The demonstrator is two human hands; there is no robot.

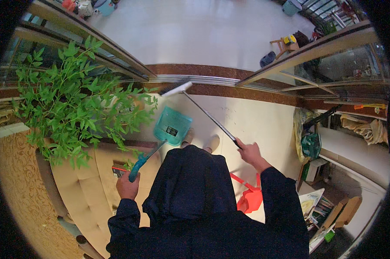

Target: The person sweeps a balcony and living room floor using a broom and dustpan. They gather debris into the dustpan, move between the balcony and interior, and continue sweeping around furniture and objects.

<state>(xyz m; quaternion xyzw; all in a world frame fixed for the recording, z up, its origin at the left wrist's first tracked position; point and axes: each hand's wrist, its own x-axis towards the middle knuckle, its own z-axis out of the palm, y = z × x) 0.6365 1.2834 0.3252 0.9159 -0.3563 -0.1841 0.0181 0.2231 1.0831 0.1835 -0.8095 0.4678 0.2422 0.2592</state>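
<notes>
My left hand (127, 187) grips the handle of a teal plastic dustpan (173, 123), whose pan lies low over the tiled floor, left of my slippered feet (212, 142). Around the metal handle of a broom (211, 115) my right hand (250, 155) is closed. The broom's white head (178, 89) with dark bristles reaches the metal sliding-door track (208, 79) and its brown stone sill. Between the broom head and the dustpan there is a gap. Small dark specks of debris (232, 114) dot the light tiles to the right of the broom handle.
A leafy green plant (75, 103) spreads over the left side above a beige tufted sofa (84, 184). Behind my right arm stands a red plastic stool or chair (250, 199). Glass door panels (337, 71) flank the opening. A shelf (347, 155) with bags and boxes lines the right.
</notes>
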